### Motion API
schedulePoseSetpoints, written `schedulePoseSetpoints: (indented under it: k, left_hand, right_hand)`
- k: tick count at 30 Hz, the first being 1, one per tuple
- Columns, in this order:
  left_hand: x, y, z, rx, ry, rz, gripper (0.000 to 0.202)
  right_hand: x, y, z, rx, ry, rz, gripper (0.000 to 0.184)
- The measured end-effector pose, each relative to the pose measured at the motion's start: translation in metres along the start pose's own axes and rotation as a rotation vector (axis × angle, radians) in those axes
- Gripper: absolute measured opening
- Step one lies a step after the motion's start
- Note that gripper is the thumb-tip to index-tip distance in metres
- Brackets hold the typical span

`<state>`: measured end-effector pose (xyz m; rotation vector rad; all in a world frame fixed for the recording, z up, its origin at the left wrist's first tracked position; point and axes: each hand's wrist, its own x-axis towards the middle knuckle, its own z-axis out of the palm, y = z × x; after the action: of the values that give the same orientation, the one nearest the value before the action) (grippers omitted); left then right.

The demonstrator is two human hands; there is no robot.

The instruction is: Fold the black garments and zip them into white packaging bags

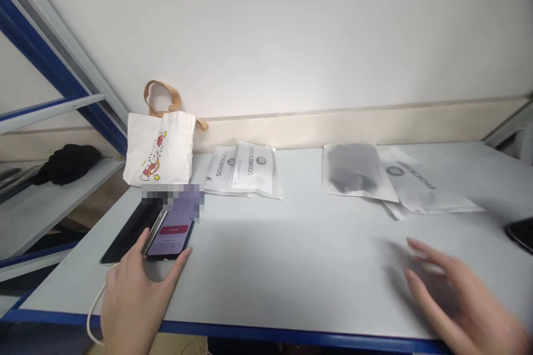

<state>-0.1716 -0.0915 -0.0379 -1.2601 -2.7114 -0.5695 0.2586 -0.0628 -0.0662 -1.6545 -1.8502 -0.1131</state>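
My left hand point(135, 291) is at the near end of a smartphone point(169, 241) with a lit purple screen and a red button. Its thumb and index finger are spread on either side of the phone's lower end; whether they press on it I cannot tell. A dark flat device point(129, 236), perhaps a tablet, lies alongside the phone. My right hand point(462, 299) hovers over the table's right side, slightly blurred, thumb and fingers apart with nothing between them. Beyond it lie a frosted pouch with a dark item point(353, 169) and a ROCKBROS pouch point(428, 180), partly overlapping.
A white tote bag point(160, 144) with a cartoon cat stands at the back left. Beside it, ROCKBROS pouches point(254, 169) overlap. A white cable point(94, 310) hangs past the table's blue front edge point(291, 333). A black object point(520, 233) lies far right; shelving stands left.
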Motion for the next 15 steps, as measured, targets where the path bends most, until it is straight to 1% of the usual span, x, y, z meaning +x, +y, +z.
schedulePoseSetpoints:
  k: [2, 3, 5, 7, 10, 12, 14, 15]
  left_hand:
    - [0.001, -0.002, 0.002, -0.021, 0.018, 0.04, 0.085]
    - [0.001, -0.003, 0.004, -0.026, 0.027, 0.048, 0.084]
    - [0.002, -0.006, 0.006, -0.039, 0.043, 0.069, 0.083]
    - [0.002, -0.009, 0.007, -0.059, 0.067, 0.104, 0.082]
    - [0.0, -0.01, 0.008, -0.09, 0.163, 0.199, 0.077]
    - [-0.002, -0.006, 0.009, -0.122, 0.246, 0.331, 0.071]
    - [-0.007, 0.006, 0.009, -0.176, 0.302, 0.525, 0.062]
    - [-0.009, 0.014, 0.009, -0.201, 0.314, 0.631, 0.057]
  right_hand:
    - [0.034, 0.002, -0.006, -0.189, -0.032, -0.106, 0.061]
    - [0.052, 0.004, -0.007, -0.282, -0.011, -0.155, 0.058]
    - [0.082, 0.01, -0.002, -0.444, -0.024, -0.194, 0.052]
    - [0.103, 0.015, 0.009, -0.502, -0.057, -0.239, 0.05]
    - [0.119, 0.014, 0.027, -0.565, 0.021, -0.326, 0.046]
    - [0.126, 0.01, 0.035, -0.583, 0.053, -0.445, 0.038]
    - [0.132, 0.005, 0.037, -0.553, 0.026, -0.543, 0.033]
    - [0.135, 0.002, 0.036, -0.513, 0.018, -0.559, 0.032]
